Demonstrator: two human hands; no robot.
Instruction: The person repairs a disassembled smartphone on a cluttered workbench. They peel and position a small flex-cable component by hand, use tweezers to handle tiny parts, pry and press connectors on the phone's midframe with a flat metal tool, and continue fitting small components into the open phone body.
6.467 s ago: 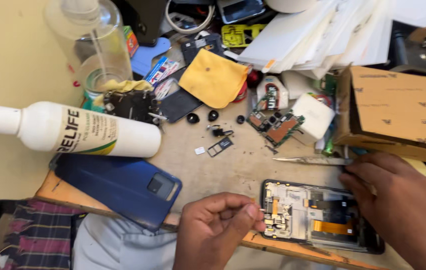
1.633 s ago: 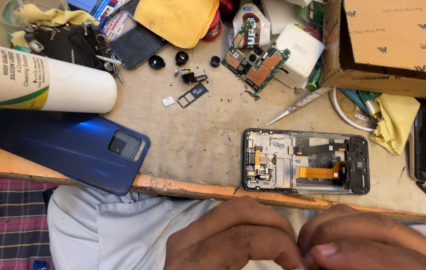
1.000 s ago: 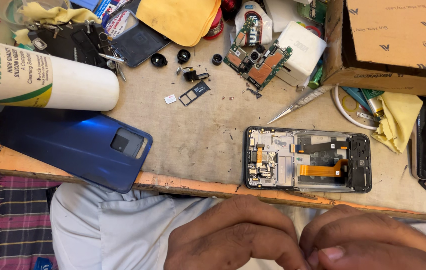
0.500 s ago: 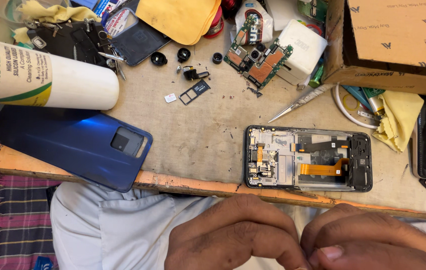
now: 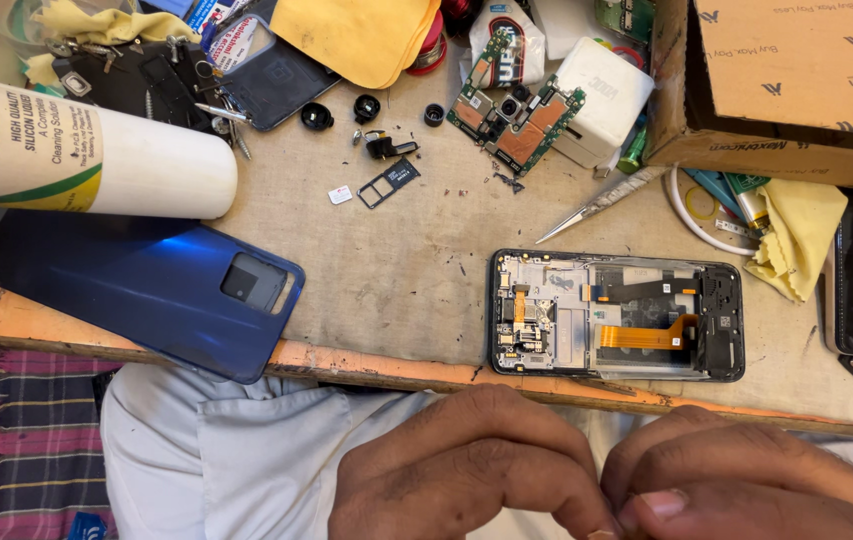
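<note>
My left hand (image 5: 467, 465) and my right hand (image 5: 747, 480) are below the bench edge, over my lap. Both are curled, and their fingertips meet at the bottom of the frame. Nothing shows between the fingers. Just above them on the bench lies an opened phone frame (image 5: 617, 315) with its insides exposed and an orange flex cable (image 5: 647, 335). Neither hand touches it. A blue phone back cover (image 5: 137, 280) lies at the left and overhangs the wooden bench edge (image 5: 367, 365).
A white cleaner bottle (image 5: 97, 150) lies on its side at the left. Circuit boards (image 5: 517, 110), a SIM tray (image 5: 392, 183), tweezers (image 5: 597, 205), a yellow cloth (image 5: 357, 35) and a white charger (image 5: 602, 100) are scattered behind. A cardboard box (image 5: 797, 80) stands at the right.
My right hand left the phone frame and both hands dropped below the bench edge with their fingertips together. Over the last second they have barely moved.
</note>
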